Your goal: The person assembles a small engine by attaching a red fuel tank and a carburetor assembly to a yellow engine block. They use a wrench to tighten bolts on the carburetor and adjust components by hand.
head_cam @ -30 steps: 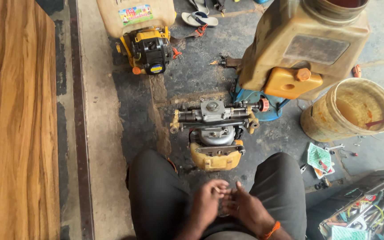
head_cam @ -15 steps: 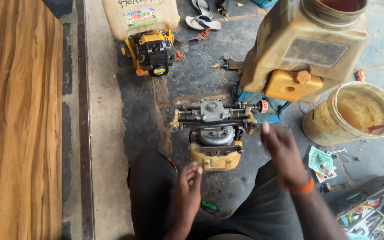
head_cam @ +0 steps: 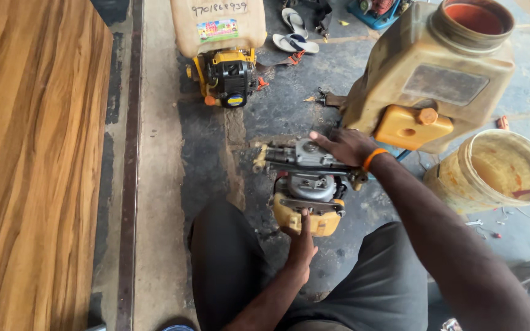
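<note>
Both hands rest on the small engine (head_cam: 309, 184) at frame centre: right hand (head_cam: 346, 146) (orange wristband) laid flat with fingers spread over its top, left hand (head_cam: 300, 240) fingertips pressing its yellow base (head_cam: 295, 216).

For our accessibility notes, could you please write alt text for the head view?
A seated person's right hand rests on top of a small engine on the concrete floor, the left hand touching its yellow base. Around it stand a sprayer tank and bucket.
</note>
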